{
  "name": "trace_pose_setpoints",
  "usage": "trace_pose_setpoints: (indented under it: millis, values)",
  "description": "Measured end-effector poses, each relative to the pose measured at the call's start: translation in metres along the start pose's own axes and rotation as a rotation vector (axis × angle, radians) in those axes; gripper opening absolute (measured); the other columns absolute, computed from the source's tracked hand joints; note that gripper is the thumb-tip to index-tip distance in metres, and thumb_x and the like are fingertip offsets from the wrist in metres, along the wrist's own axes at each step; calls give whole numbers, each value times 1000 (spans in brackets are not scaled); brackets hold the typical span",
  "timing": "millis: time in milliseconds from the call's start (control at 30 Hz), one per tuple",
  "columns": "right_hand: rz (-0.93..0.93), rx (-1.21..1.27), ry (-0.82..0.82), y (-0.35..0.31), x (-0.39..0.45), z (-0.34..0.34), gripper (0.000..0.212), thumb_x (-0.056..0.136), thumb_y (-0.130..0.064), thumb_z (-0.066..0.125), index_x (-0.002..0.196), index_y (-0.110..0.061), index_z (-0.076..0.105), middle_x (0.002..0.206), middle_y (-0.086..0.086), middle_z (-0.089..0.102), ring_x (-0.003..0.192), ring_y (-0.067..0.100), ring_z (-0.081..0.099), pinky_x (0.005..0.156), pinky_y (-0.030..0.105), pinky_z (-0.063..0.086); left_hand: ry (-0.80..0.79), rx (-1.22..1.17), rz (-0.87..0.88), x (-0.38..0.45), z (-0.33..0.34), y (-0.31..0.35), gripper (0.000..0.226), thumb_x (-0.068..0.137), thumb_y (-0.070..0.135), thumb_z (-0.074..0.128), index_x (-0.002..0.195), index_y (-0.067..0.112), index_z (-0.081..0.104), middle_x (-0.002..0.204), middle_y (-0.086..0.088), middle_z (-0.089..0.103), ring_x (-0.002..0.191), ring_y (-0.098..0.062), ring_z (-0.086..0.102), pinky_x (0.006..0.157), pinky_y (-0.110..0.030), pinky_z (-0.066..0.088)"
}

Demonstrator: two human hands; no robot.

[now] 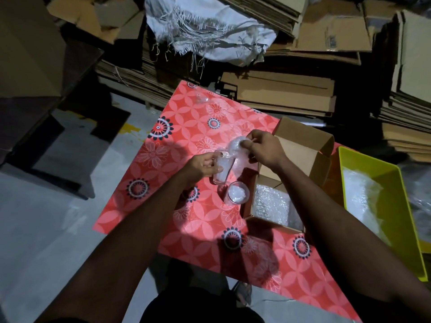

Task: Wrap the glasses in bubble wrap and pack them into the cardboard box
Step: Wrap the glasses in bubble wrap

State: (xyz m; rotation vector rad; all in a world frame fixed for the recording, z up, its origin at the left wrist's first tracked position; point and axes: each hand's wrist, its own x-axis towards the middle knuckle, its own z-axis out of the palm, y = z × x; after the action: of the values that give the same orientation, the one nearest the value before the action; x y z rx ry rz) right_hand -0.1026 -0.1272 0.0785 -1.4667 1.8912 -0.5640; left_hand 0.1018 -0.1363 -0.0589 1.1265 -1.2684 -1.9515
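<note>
My left hand (pixel 205 165) grips a clear glass (pixel 222 170) standing on the red flowered table (pixel 182 141), with white bubble wrap inside it. My right hand (pixel 262 148) pinches a crumpled piece of bubble wrap (pixel 235 148) just above and right of that glass. A second glass (pixel 236 193) with bubble wrap stuffed inside stands closer to me, beside the open cardboard box (pixel 300 150). The box floor is lined with bubble wrap (pixel 271 206). Another clear glass (pixel 201 97) lies near the table's far corner, faint.
A yellow-green plastic tray (pixel 349 183) holding more bubble wrap stands right of the box. Stacks of flattened cardboard (pixel 286 92) and a white woven sack (pixel 210 29) lie behind the table. Dark furniture (pixel 35 113) stands on the left over a grey floor.
</note>
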Motion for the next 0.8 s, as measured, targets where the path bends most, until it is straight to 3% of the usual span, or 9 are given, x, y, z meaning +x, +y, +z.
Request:
trace_pose_setpoints:
  millis: [133, 267, 367, 467, 567, 633, 700, 800]
  values:
    - [16, 98, -32, -6, 1, -1, 22, 89, -22, 69, 90, -2, 60, 74, 15, 68, 66, 39, 72, 64, 58, 60, -40, -10, -2, -4, -2, 5, 49, 90, 2, 69, 137, 5, 56, 131, -19, 64, 113, -26, 65, 83, -28, 58]
    - [-22, 78, -62, -10, 0, 1, 17, 87, -16, 72, 86, -2, 61, 72, 12, 66, 66, 35, 73, 65, 54, 62, -34, 59, 38, -7, 0, 7, 63, 75, 14, 80, 135, 5, 58, 129, -19, 65, 119, -29, 63, 101, -40, 52]
    - [-69, -47, -112, -12, -2, 3, 17, 86, -13, 75, 80, -9, 59, 76, 9, 65, 63, 27, 72, 61, 42, 63, 0, 169, 113, -10, 4, 9, 68, 70, 11, 84, 132, 10, 58, 116, -4, 68, 104, -6, 66, 91, -21, 51]
    - [-120, -151, -171, -10, -6, 8, 18, 85, -7, 74, 96, -9, 60, 76, 7, 65, 56, 15, 68, 51, 26, 56, 39, 270, 199, -11, 6, 6, 64, 74, -1, 84, 132, 10, 59, 114, 1, 69, 95, 6, 65, 85, -15, 51]
    - [-216, -307, -206, -2, -10, 19, 20, 81, -13, 75, 92, -25, 64, 80, 5, 70, 65, 15, 68, 63, 32, 57, 68, 337, 229, -14, 6, -4, 71, 68, 1, 88, 132, 12, 61, 123, -1, 68, 104, -6, 65, 93, -23, 52]
    - [-240, -395, -208, 5, -12, 27, 22, 79, -18, 78, 87, -34, 65, 82, 1, 71, 76, 18, 66, 74, 35, 55, 80, 382, 242, -18, 6, -10, 73, 65, 4, 91, 131, 18, 62, 126, 6, 66, 112, -11, 63, 95, -17, 49]
    - [-240, -417, -176, 9, -14, 34, 17, 78, -20, 80, 88, -31, 71, 81, -2, 72, 78, 16, 65, 74, 30, 52, 98, 388, 262, -21, 7, -15, 73, 66, 4, 90, 131, 22, 62, 124, 12, 65, 113, -7, 61, 93, -10, 45]
    - [-266, -424, -121, 10, -17, 42, 12, 81, -17, 78, 80, -28, 73, 89, -2, 70, 79, 15, 62, 72, 27, 50, 106, 384, 284, -22, 7, -18, 72, 67, 5, 90, 131, 21, 62, 120, 15, 64, 112, 0, 61, 98, -16, 47]
